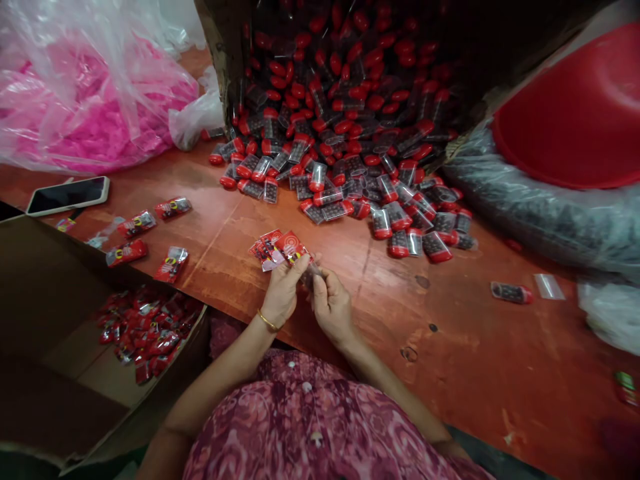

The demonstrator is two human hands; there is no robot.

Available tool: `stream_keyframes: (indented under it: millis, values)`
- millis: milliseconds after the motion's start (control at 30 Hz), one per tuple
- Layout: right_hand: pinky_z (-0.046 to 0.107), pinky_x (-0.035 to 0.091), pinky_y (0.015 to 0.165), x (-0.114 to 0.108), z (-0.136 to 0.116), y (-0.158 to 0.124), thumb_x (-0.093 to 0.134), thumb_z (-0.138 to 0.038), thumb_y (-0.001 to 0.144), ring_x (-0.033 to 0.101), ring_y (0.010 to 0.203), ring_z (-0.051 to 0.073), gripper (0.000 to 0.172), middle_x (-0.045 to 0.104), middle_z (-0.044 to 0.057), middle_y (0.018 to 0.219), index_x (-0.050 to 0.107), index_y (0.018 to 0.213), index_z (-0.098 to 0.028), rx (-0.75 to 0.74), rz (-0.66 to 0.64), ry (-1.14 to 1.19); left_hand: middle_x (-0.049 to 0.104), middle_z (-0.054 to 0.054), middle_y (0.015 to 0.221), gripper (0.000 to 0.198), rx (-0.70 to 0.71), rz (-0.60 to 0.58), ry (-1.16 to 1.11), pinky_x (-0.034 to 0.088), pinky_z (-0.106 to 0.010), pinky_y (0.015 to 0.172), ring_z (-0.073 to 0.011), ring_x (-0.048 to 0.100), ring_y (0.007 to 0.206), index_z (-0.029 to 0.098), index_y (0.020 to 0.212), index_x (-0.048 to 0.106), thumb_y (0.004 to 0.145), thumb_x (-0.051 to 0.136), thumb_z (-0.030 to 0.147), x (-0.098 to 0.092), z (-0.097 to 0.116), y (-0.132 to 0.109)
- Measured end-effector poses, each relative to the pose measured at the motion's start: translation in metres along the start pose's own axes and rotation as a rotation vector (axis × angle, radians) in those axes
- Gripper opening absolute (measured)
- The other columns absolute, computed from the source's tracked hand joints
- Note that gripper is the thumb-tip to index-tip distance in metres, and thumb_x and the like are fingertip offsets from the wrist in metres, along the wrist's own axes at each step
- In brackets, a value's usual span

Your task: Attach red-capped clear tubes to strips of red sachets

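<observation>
Near the table's front edge, my left hand (281, 293) is closed, with a small fan of red printed cards (293, 245) sticking out past its thumb and fingers. Close against it, my right hand (333, 310) pinches a small clear pack (309, 275) with dark contents. The pack sits between both hands, and the fingers partly hide it. Beyond them lies a large pile of clear packs with red caps (345, 167), spilling from a tipped carton. Several finished-looking red packs (173, 265) with printed fronts lie to the left.
An open carton (195, 327) with red packs inside stands below the table's left edge. A phone (69, 196) and a bag of pink pieces (105, 107) lie at left. On the right are a red basin (575, 120), a filled plastic bag (525, 207) and one loose pack (511, 292).
</observation>
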State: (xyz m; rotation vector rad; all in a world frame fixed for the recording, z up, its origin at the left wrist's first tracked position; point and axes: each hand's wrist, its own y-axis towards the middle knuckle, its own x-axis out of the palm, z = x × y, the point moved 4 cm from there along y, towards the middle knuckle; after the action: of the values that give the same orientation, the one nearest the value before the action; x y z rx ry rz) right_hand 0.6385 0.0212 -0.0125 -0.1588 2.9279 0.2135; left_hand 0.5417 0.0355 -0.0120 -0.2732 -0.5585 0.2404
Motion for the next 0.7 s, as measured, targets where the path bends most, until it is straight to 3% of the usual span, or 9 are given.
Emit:
stream_keyframes:
  millis: [200,300,367,433,533,600,700]
  values:
    - [0.021,0.033,0.037,0.009,0.009,-0.003,0.038,-0.045,0.091,0.036,0.038,0.007,0.028,0.05,-0.005,0.061,0.052,0.092,-0.021,0.238,-0.086,0.347,0.049,0.006,0.043,0.034,-0.088,-0.084,0.298,0.03,-0.017,0.033,-0.0059,0.043,0.034,0.012,0.066,0.061,0.061,0.072,0.045,0.004,0.002,-0.002]
    - [0.021,0.037,0.041,0.007,0.013,-0.002,0.039,-0.045,0.09,0.039,0.04,0.008,0.027,0.048,-0.006,0.058,0.053,0.089,-0.021,0.234,-0.073,0.382,0.048,0.006,0.041,0.037,-0.105,-0.147,0.391,0.031,-0.018,0.031,-0.0075,0.044,0.03,0.012,0.075,0.062,0.066,0.066,0.048,0.005,-0.007,-0.004]
    - [0.024,0.046,0.053,0.001,0.017,-0.002,0.041,-0.044,0.09,0.049,0.051,0.01,0.027,0.054,-0.004,0.063,0.055,0.091,-0.022,0.158,-0.02,0.289,0.057,0.003,0.051,0.035,0.022,-0.132,0.396,0.04,-0.019,0.039,-0.0086,0.052,0.041,0.012,0.08,0.063,0.069,0.064,0.045,0.003,-0.009,-0.001]
    - [0.028,0.05,0.07,-0.008,0.023,-0.001,0.041,-0.043,0.09,0.057,0.07,0.014,0.027,0.062,0.001,0.079,0.057,0.095,-0.022,0.076,0.022,0.155,0.067,-0.003,0.07,0.031,0.182,-0.101,0.421,0.05,-0.022,0.058,-0.0121,0.062,0.062,0.012,0.084,0.064,0.072,0.063,0.041,-0.001,-0.009,0.002]
    - [0.036,0.046,0.089,-0.027,0.032,0.002,0.043,-0.041,0.09,0.058,0.095,0.018,0.027,0.064,0.006,0.101,0.059,0.103,-0.023,-0.021,0.037,-0.043,0.071,-0.007,0.089,0.027,0.261,-0.187,0.588,0.05,-0.03,0.081,-0.0187,0.064,0.087,0.013,0.091,0.066,0.075,0.062,0.035,-0.005,-0.014,0.009]
    - [0.039,0.044,0.092,-0.04,0.037,0.007,0.045,-0.04,0.089,0.056,0.102,0.02,0.031,0.063,0.007,0.109,0.058,0.111,-0.024,-0.068,0.042,-0.118,0.072,-0.007,0.096,0.03,0.258,-0.282,0.693,0.049,-0.033,0.084,-0.0205,0.065,0.09,0.015,0.099,0.067,0.076,0.062,0.033,-0.007,-0.018,0.012]
    - [0.039,0.045,0.09,-0.052,0.038,0.017,0.051,-0.042,0.086,0.058,0.098,0.02,0.036,0.064,0.006,0.106,0.057,0.117,-0.026,-0.144,-0.026,-0.148,0.071,-0.008,0.102,0.034,0.291,-0.322,0.791,0.049,-0.035,0.087,-0.0224,0.065,0.094,0.016,0.105,0.066,0.075,0.063,0.033,-0.01,-0.019,0.014]
